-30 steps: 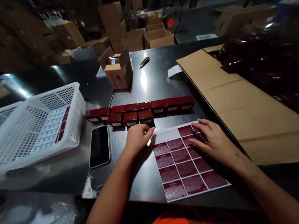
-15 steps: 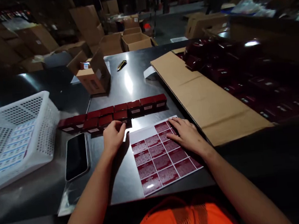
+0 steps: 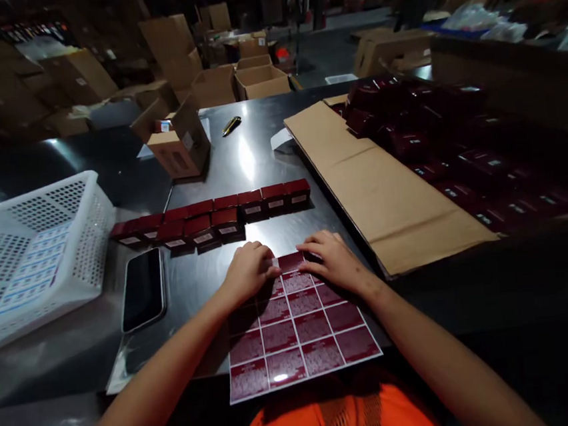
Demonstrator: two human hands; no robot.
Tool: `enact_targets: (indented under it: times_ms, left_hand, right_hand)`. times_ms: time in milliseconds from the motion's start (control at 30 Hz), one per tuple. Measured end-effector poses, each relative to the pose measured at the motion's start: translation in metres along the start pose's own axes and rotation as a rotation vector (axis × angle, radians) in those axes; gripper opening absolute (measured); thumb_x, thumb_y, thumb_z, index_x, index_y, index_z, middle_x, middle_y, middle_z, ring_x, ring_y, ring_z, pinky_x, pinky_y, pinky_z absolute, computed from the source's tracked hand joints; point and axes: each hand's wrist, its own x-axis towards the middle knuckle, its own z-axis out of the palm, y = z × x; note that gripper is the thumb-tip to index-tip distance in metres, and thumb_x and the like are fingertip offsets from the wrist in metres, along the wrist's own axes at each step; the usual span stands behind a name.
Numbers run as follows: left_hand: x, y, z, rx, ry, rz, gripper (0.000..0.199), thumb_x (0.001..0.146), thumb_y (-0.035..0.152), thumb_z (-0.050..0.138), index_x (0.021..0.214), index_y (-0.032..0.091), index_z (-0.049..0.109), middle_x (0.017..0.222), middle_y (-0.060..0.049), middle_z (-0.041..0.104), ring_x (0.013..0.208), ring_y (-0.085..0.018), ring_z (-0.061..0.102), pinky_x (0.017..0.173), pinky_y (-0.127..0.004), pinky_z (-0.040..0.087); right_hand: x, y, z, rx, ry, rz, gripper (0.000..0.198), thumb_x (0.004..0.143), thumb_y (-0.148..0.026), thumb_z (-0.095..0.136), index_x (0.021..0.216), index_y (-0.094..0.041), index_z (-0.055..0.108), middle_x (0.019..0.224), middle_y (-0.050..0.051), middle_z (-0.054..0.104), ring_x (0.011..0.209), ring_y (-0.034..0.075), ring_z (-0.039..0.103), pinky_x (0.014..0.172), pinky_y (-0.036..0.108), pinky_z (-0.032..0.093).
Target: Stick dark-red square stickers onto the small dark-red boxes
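A sheet of dark red labels [image 3: 295,332], laid out in a white-lined grid, lies at the table's front edge and juts slightly past it. At its upper left, my left hand [image 3: 249,270] is closed with thumb and fingers pinching the sheet's top. My right hand [image 3: 333,262] grips the upper right part, thumb and index finger bent over the top row. Whether a single label is lifted between them, I cannot tell. Beyond my hands stand several small dark red boxes [image 3: 225,225] in two uneven rows, white labels facing me.
Left are a white perforated basket [image 3: 88,238] holding printed sheets and a phone [image 3: 143,290]. Farther back sit a small open carton [image 3: 182,149] and a yellow-black cutter [image 3: 231,125]. At right, a cardboard flap [image 3: 361,179] borders a heap of dark red boxes [image 3: 437,138].
My left hand has left the row of boxes and come to the label sheet. The sheet has shifted toward me and left, and turned straighter. My right hand moved slightly left with it.
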Motion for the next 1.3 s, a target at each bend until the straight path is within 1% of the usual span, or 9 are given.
enact_targets:
  times_ms: [100,367,467,633,800,1000,1133,1233,1300]
  left_hand:
    - [-0.002,-0.005,0.003,-0.074,-0.008,-0.002,0.012,0.089,0.030,0.062,0.089,0.020,0.069,0.090,-0.004,0.068,0.085,-0.019,0.061,0.075,-0.030,0.042]
    - [-0.008,-0.014,0.019,-0.246,0.055,-0.089,0.023,0.091,0.036,0.052,0.084,0.020,0.068,0.085,-0.004,0.072,0.080,-0.019,0.063,0.072,-0.030,0.043]
    - [-0.007,-0.014,0.023,-0.272,0.099,-0.101,0.020,0.089,0.031,0.054,0.079,0.020,0.068,0.080,-0.003,0.072,0.078,-0.019,0.064,0.070,-0.029,0.044]
    - [-0.004,-0.013,0.025,-0.286,0.179,-0.116,0.014,0.085,0.029,0.059,0.079,0.020,0.069,0.084,-0.003,0.073,0.080,-0.019,0.064,0.073,-0.030,0.044]
    - [-0.010,-0.013,0.023,-0.301,0.180,-0.114,0.014,0.085,0.028,0.059,0.079,0.020,0.068,0.083,-0.004,0.071,0.079,-0.019,0.063,0.073,-0.031,0.044]
    - [-0.009,-0.019,0.018,-0.335,0.157,-0.076,0.019,0.089,0.028,0.052,0.083,0.019,0.068,0.085,-0.004,0.069,0.082,-0.020,0.062,0.077,-0.032,0.045]
    - [-0.007,-0.021,0.017,-0.312,0.209,-0.042,0.020,0.085,0.016,0.048,0.088,0.019,0.068,0.090,-0.005,0.068,0.092,-0.021,0.062,0.085,-0.033,0.046]
    - [-0.006,-0.022,0.018,-0.299,0.250,-0.011,0.020,0.083,0.016,0.049,0.090,0.019,0.067,0.090,-0.006,0.067,0.092,-0.022,0.061,0.085,-0.035,0.047]
    - [-0.006,-0.024,0.020,-0.275,0.285,0.024,0.020,0.083,0.018,0.049,0.093,0.019,0.066,0.089,-0.007,0.067,0.090,-0.023,0.061,0.083,-0.037,0.048]
  right_hand:
    - [0.002,0.003,0.003,0.025,0.037,-0.005,0.022,0.085,-0.026,0.077,0.106,-0.020,0.072,0.102,0.005,0.070,0.100,0.022,0.060,0.087,0.037,0.040]
    - [-0.003,-0.004,0.011,-0.050,0.206,-0.098,0.005,0.090,-0.024,0.071,0.093,-0.023,0.074,0.087,0.001,0.073,0.086,0.020,0.065,0.080,0.038,0.044]
    - [-0.005,-0.011,0.013,-0.104,0.321,-0.175,0.014,0.093,-0.021,0.060,0.092,-0.025,0.074,0.083,0.003,0.074,0.078,0.024,0.067,0.073,0.042,0.050]
    - [-0.006,-0.012,0.018,-0.119,0.422,-0.279,0.027,0.091,-0.024,0.049,0.102,-0.031,0.072,0.093,0.004,0.077,0.081,0.032,0.073,0.066,0.053,0.057]
    - [-0.009,-0.012,0.024,-0.086,0.431,-0.199,0.021,0.091,-0.020,0.055,0.096,-0.029,0.073,0.097,0.004,0.077,0.089,0.029,0.073,0.075,0.049,0.057]
    - [-0.011,-0.020,0.022,-0.015,0.296,-0.079,0.008,0.088,-0.014,0.064,0.086,-0.020,0.067,0.104,0.006,0.073,0.102,0.024,0.067,0.087,0.041,0.049]
    - [-0.012,-0.026,0.016,-0.012,0.264,-0.201,0.009,0.091,-0.014,0.061,0.088,-0.021,0.066,0.094,0.003,0.073,0.108,0.023,0.062,0.097,0.043,0.041]
    - [-0.014,-0.032,0.010,-0.064,0.386,-0.334,0.018,0.095,-0.012,0.054,0.103,-0.023,0.067,0.084,0.000,0.073,0.098,0.019,0.065,0.099,0.042,0.037]
    - [-0.018,-0.039,0.003,-0.067,0.474,-0.364,0.025,0.095,-0.011,0.053,0.114,-0.023,0.065,0.085,0.000,0.074,0.094,0.018,0.065,0.096,0.041,0.039]
